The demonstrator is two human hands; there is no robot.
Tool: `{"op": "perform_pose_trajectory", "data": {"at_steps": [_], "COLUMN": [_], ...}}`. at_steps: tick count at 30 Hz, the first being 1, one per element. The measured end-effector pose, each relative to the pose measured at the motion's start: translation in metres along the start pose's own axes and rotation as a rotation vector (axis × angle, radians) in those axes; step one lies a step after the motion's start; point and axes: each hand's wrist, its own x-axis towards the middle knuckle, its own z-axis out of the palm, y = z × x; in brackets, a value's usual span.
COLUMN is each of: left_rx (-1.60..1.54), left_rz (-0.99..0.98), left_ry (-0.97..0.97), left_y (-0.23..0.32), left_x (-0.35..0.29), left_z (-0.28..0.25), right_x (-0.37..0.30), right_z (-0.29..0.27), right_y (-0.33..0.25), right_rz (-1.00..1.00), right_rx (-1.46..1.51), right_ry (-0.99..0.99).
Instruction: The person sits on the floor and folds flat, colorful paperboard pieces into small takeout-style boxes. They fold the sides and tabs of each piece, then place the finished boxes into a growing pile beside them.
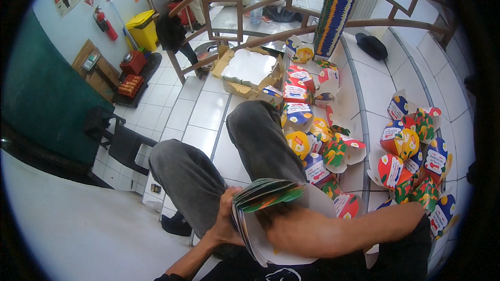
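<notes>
A thick stack of flat, folded carton blanks (273,193) with green and orange print rests over my lap. Its left edge is gripped by my left hand (227,221), the fingers wrapped round it. Across the inner side of the stack lies my right hand (291,229), blurred, its fingers hidden behind the sheets and the wrist. To the right of my knee, many small folded food cartons (298,115) in red, blue, yellow and green are heaped on the white step. A second group of such cartons (400,143) lies on the step farther right.
An opened brown box (250,67) with white sheets stands beyond my knees. Past it are a brown metal railing (245,31) and a water bottle (256,2). A dark cap (372,47) lies on a step. At the left are a black chair (125,145) and a fire extinguisher (105,25).
</notes>
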Motion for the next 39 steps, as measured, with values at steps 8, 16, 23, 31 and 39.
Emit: {"op": "perform_pose_trajectory", "data": {"at_steps": [8, 16, 23, 31, 39], "left_rx": [-0.062, 0.003, -0.008, 0.006, 0.020], "left_rz": [-0.041, 0.088, 0.084, 0.101, 0.117], "left_ry": [0.029, -0.023, -0.013, -0.011, 0.010], "left_y": [0.034, 0.038, 0.050, 0.052, 0.053], "left_x": [0.026, 0.034, 0.034, 0.039, 0.040], "left_z": [-0.005, -0.011, -0.014, -0.012, -0.010], "right_x": [-0.026, -0.011, -0.005, 0.006, 0.012], "right_z": [-0.057, -0.049, -0.038, -0.017, 0.002], "right_y": [-0.007, 0.000, 0.007, 0.007, 0.005], "right_rz": [-0.073, 0.036, 0.072, -0.036, 0.025], "right_rx": [0.079, -0.037, 0.001, 0.036, -0.027], "right_ry": [0.275, 0.263, 0.257, 0.142, 0.087]}}
